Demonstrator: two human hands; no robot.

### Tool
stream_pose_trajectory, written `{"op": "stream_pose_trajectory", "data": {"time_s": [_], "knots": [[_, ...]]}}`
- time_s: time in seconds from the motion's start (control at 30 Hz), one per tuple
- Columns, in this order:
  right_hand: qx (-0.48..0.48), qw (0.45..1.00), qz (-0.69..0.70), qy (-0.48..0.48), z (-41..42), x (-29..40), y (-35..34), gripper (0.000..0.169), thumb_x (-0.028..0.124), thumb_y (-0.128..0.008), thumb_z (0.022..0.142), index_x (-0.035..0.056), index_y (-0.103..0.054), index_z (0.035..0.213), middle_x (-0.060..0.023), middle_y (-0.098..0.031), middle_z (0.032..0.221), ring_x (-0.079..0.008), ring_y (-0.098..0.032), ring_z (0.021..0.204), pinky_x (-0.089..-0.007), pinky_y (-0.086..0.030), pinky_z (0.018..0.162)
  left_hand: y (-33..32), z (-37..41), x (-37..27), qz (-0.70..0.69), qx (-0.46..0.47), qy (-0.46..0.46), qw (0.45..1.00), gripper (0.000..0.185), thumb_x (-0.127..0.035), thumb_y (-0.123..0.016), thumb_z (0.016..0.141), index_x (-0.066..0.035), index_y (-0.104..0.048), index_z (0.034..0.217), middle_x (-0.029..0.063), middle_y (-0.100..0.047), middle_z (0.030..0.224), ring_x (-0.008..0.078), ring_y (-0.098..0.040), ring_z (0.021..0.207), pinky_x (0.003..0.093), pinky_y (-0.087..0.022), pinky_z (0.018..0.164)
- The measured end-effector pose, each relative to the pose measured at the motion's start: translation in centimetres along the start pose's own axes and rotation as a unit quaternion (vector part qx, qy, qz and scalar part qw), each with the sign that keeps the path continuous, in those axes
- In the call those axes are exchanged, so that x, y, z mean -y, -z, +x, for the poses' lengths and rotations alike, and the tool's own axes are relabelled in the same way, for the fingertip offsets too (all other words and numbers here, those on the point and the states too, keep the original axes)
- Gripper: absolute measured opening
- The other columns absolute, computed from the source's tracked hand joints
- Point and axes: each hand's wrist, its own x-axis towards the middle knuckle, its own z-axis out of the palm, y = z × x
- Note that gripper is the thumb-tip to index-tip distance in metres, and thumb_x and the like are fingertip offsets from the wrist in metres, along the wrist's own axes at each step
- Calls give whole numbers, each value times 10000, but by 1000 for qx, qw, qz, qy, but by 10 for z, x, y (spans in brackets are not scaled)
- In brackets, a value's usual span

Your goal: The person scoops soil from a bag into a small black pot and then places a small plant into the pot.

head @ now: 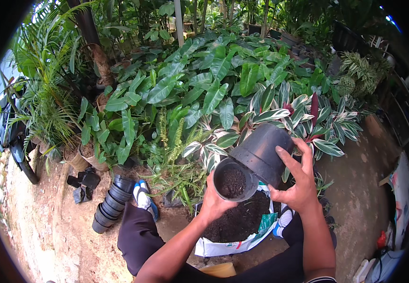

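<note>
My left hand (215, 200) grips a small black plastic nursery pot (233, 179) with dark soil inside, its mouth turned up toward me. In my right hand (298, 177) is a larger black plastic pot (263, 150), tipped so that its base points up and to the right. The larger pot's rim touches or overlaps the small pot's rim; its inside is hidden. Below both hands, between my feet, lies an opened white sack (213, 248) filled with dark potting soil (225, 224). A green packet or printed part of the sack (268, 222) shows at its right side.
Nested black pots (110, 205) lie on the ground at left, beside black plastic scraps (84, 180). Green-leaved plants (190, 85), ferns (183, 177) and variegated plants (275, 113) crowd ahead. A parked motorcycle (15, 141) stands far left. A yellowish object (220, 270) sits beneath me.
</note>
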Motion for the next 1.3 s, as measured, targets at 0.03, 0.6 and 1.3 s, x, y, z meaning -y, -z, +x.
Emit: {"op": "stream_pose_trajectory", "data": {"time_s": [0.03, 0.6, 1.3], "knots": [[5, 1000, 16, 6, 0, 2, -1, 848, 229, -879, 647, 158, -582, 1438, -213, -317, 1499, -395, -564, 1251, -488, -554, 998, 0, 0, 5, 4, 4, 0, 1000, 1126, -188, -895, 584, 18, -284, 1508, 190, -479, 1423, 314, -487, 1350, 421, -358, 1169], [-70, 984, -10, 162, 5, 9, -16, 899, 493, -902, 623, 236, -585, 1424, -258, -284, 1544, -484, -352, 1423, -585, -400, 1132, 4, -4, -24, -77, -25, 4, 997, 1120, -239, -938, 670, 24, -228, 1495, 188, -441, 1454, 289, -449, 1383, 412, -326, 1188], [-143, 977, 0, -160, -11, -22, -14, 803, 197, -825, 754, 119, -500, 1483, -228, -321, 1519, -408, -383, 1409, -504, -314, 1178, 22, -15, -2, -4, -96, -55, 994, 1069, -213, -932, 628, 16, -279, 1442, 181, -496, 1368, 288, -490, 1319, 413, -357, 1154]]}}
